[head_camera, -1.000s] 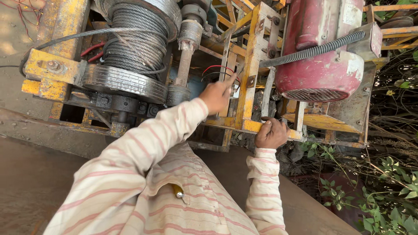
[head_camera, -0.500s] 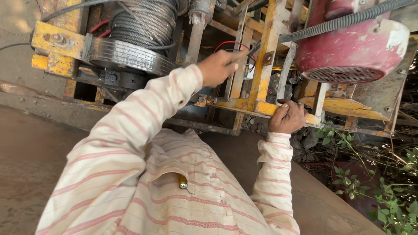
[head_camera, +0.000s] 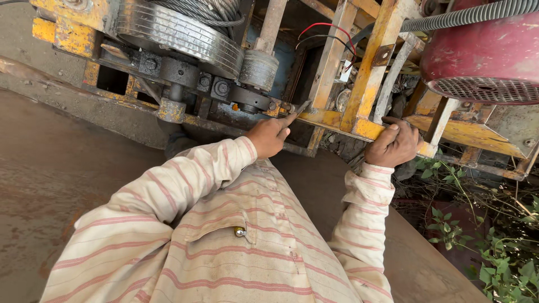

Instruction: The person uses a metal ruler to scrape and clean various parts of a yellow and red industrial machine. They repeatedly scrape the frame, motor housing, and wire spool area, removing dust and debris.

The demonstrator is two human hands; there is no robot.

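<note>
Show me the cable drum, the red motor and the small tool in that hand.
Cable drum (head_camera: 179,33), head view, on its ribbed metal rim.
Red motor (head_camera: 483,50), head view, on its red casing.
Small tool (head_camera: 301,108), head view, on the thin tip beyond the left hand (head_camera: 268,136).

Rusty brown metal floor (head_camera: 62,185), green weeds (head_camera: 505,264) at right; hard daylight, gritty concrete ground (head_camera: 33,62)

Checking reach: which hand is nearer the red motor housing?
Right. The right hand grips the yellow frame bar just below the red motor housing; the left hand, holding a thin tool, is farther left, by the cable drum.
</note>
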